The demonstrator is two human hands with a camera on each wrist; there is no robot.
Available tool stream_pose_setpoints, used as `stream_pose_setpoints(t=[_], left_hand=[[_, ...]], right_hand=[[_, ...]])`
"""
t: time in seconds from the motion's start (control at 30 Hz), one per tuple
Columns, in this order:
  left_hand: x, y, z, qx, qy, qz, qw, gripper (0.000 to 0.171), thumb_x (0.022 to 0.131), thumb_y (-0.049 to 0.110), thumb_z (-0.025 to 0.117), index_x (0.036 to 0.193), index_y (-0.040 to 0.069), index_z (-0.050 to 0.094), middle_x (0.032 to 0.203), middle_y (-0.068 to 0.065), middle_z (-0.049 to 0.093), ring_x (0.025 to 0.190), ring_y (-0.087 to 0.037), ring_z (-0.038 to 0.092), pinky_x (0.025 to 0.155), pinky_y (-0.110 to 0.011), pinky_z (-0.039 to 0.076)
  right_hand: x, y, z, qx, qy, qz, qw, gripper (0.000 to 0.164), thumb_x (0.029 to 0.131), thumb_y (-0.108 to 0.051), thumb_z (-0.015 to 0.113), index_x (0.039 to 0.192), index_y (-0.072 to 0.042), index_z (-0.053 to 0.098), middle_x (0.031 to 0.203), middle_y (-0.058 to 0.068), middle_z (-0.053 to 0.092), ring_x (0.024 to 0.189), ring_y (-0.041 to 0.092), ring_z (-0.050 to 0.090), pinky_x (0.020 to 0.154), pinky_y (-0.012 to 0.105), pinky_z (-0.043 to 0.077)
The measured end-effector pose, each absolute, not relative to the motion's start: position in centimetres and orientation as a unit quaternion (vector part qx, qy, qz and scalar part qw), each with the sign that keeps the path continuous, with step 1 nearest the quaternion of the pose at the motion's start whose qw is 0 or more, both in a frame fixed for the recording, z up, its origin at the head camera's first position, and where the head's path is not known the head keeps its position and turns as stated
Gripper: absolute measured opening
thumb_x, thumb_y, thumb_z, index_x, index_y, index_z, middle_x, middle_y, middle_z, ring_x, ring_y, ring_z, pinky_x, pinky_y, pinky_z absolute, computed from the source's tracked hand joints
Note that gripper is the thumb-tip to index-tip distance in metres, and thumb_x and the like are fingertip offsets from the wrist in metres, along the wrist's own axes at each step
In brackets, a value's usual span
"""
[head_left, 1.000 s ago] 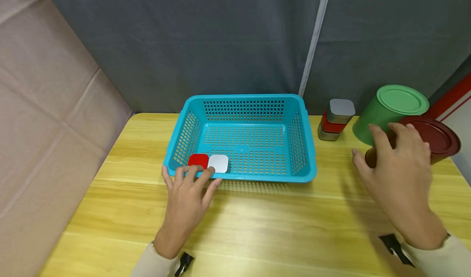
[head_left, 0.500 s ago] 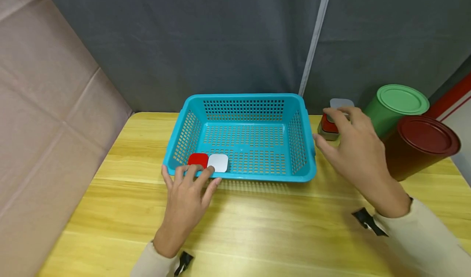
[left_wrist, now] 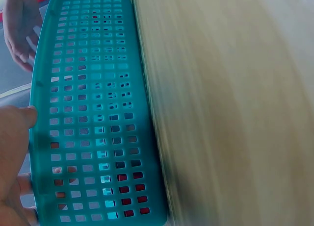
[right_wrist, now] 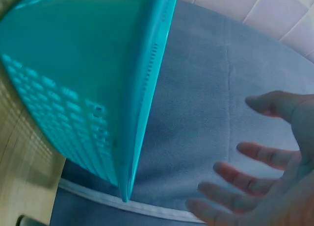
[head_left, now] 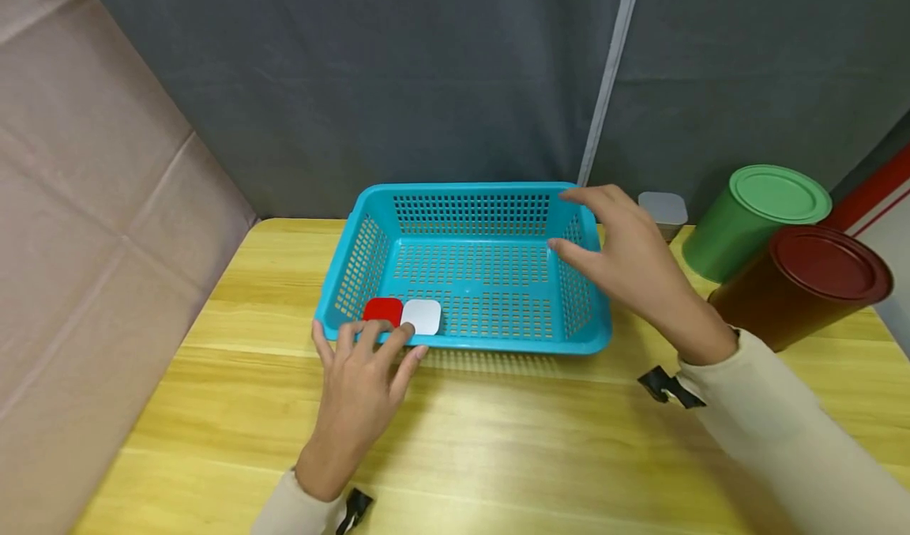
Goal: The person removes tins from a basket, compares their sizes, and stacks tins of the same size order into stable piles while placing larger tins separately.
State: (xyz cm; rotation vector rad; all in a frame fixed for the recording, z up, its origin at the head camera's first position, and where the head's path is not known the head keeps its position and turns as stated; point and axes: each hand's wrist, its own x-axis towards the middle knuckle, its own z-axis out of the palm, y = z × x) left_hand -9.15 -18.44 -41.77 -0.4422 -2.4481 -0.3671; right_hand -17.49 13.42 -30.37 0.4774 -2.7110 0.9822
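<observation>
In the head view, a turquoise plastic basket [head_left: 469, 344] with perforated walls stands on the wooden table. My left hand [head_left: 359, 385] holds its front rim near the left corner, fingers bent over the edge and thumb outside. Just inside the rim there, a red square-topped piece [head_left: 383, 309] and a white square-topped piece [head_left: 423, 316] sit side by side. My right hand [head_left: 629, 254] hovers over the basket's right end, thumb and fingers spread, holding nothing. The right wrist view also shows these spread fingers [right_wrist: 240, 182] apart from the basket.
Behind my right hand, a grey square-topped piece [head_left: 664, 209] shows; what lies under it is mostly hidden. A green lidded can [head_left: 739, 227] and a dark red lidded can [head_left: 789, 290] stand at the table's right. A dark grey curtain [head_left: 426, 77] hangs behind.
My right hand has moved left from beside the dark red can, past the small stack, to above the basket's right end. My left hand and the basket have stayed put.
</observation>
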Motion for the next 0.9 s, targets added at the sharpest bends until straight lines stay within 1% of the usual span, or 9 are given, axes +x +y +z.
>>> stream_pose_setpoints(t=[0.2,0.37,0.43,0.67,0.9], left_hand=[[-9.1,-18.5,-41.9,-0.169,-0.926,-0.141,0.308,0.060,0.109,0.059,0.041,0.108,0.013,0.080,0.103,-0.013,0.071,0.106,-0.045,0.059,0.107,-0.090,0.014],[-9.1,-18.6,-41.9,-0.168,-0.925,-0.140,0.310,0.062,0.109,0.060,0.039,0.108,0.014,0.080,0.104,-0.013,0.072,0.106,-0.044,0.059,0.107,-0.090,0.015],[-9.1,-18.6,-41.9,-0.169,-0.924,-0.140,0.313,0.061,0.109,0.060,0.039,0.107,0.014,0.079,0.103,-0.013,0.071,0.106,-0.044,0.059,0.107,-0.090,0.015],[-9.3,-18.5,-42.0,-0.169,-0.923,-0.142,0.316,0.062,0.109,0.059,0.038,0.107,0.013,0.079,0.103,-0.013,0.071,0.105,-0.044,0.059,0.107,-0.090,0.015],[-9.3,-18.6,-42.0,-0.167,-0.926,-0.142,0.307,0.063,0.109,0.060,0.037,0.108,0.013,0.080,0.104,-0.013,0.071,0.105,-0.044,0.059,0.108,-0.090,0.014]], right_hand=[[-18.9,12.1,-29.8,0.180,-0.908,0.374,0.053,0.056,0.099,-0.027,0.074,0.149,-0.008,0.056,0.149,0.017,0.055,0.135,0.038,0.053,0.108,0.061,0.048],[-19.9,11.0,-29.4,0.188,-0.890,0.415,0.013,0.054,0.099,-0.030,0.074,0.148,-0.013,0.056,0.148,0.013,0.057,0.139,0.035,0.052,0.113,0.060,0.046],[-20.4,10.7,-29.4,0.199,-0.878,0.435,0.000,0.053,0.099,-0.028,0.074,0.147,-0.014,0.057,0.149,0.011,0.057,0.140,0.033,0.053,0.114,0.059,0.046],[-22.6,9.7,-29.8,0.247,-0.838,0.485,-0.027,0.050,0.098,-0.021,0.075,0.145,-0.016,0.059,0.145,0.007,0.061,0.138,0.028,0.057,0.113,0.054,0.049],[-24.4,8.6,-29.9,0.270,-0.820,0.501,-0.059,0.051,0.096,-0.021,0.077,0.144,-0.020,0.060,0.141,0.003,0.063,0.135,0.023,0.059,0.109,0.047,0.052]])
